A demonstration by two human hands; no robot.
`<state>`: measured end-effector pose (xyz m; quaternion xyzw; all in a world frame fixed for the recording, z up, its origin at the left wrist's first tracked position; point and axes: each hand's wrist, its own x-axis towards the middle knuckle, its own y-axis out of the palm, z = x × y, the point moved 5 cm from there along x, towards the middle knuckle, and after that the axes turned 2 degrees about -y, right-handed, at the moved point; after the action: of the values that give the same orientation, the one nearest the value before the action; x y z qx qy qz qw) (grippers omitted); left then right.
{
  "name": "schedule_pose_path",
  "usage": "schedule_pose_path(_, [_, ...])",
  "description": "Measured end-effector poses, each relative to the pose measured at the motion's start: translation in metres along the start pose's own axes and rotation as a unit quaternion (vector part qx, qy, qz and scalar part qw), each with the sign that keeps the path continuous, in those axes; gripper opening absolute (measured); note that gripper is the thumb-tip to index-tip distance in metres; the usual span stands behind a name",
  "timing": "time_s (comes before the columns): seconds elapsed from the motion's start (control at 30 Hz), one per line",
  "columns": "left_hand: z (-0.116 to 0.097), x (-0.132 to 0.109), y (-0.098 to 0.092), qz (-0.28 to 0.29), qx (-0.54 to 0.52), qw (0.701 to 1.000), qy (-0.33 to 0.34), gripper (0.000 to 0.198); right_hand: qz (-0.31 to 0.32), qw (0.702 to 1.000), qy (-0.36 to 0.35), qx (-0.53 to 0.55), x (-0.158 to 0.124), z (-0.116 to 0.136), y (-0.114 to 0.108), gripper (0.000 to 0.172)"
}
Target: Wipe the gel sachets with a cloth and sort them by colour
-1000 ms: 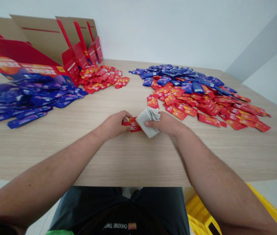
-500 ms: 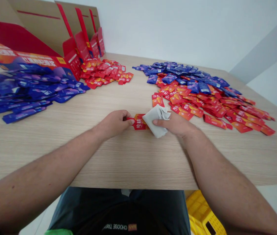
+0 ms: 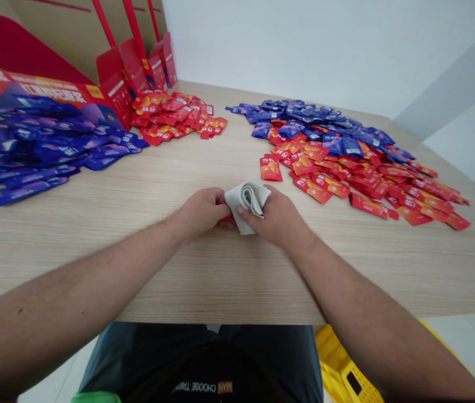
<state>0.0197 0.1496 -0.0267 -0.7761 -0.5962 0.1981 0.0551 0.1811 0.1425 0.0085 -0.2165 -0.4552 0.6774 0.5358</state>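
Note:
My left hand is closed in a pinch on the end of a red sachet lying flat on the wooden table. Only a sliver of the sachet shows. My right hand grips a folded grey cloth and presses it down over the sachet, right against my left fingertips. Both hands sit at the table's middle, close to the near edge.
A mixed heap of red and blue sachets spreads to the right. Blue sachets are piled at left, a small red pile lies behind. Open red cardboard boxes stand at back left. A yellow crate sits below the table.
My right hand slid the cloth left over the red sachet, which is now almost fully covered. My left hand kept its pinch. The camera tipped slightly.

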Motion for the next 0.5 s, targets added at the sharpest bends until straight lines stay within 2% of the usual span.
schedule_pose_path(0.1, [0.004, 0.0, -0.001, 0.006, -0.068, 0.997, -0.04, 0.02, 0.019, 0.993, 0.094, -0.074, 0.002, -0.023, -0.006, 0.041])
schedule_pose_path(0.17, [0.006, 0.0, 0.0, 0.007, -0.104, 0.993, -0.056, 0.021, -0.006, 0.987, 0.134, -0.092, 0.002, -0.037, -0.014, 0.04])
schedule_pose_path(0.27, [0.006, 0.001, 0.001, 0.017, -0.143, 0.989, -0.043, 0.02, -0.04, 0.994, 0.074, -0.069, 0.001, -0.029, -0.017, 0.039])
schedule_pose_path(0.37, [0.003, 0.0, 0.002, 0.034, -0.154, 0.987, -0.016, 0.022, 0.004, 0.998, 0.001, -0.061, -0.001, -0.01, -0.006, 0.037])
schedule_pose_path(0.43, [0.002, 0.0, 0.001, 0.023, -0.149, 0.988, -0.021, 0.022, 0.025, 0.995, 0.04, -0.092, 0.0, -0.014, -0.004, 0.04])
schedule_pose_path(0.5, [0.003, -0.001, 0.0, 0.004, -0.151, 0.988, -0.039, 0.021, 0.01, 0.987, 0.108, -0.122, 0.0, -0.026, -0.01, 0.041])
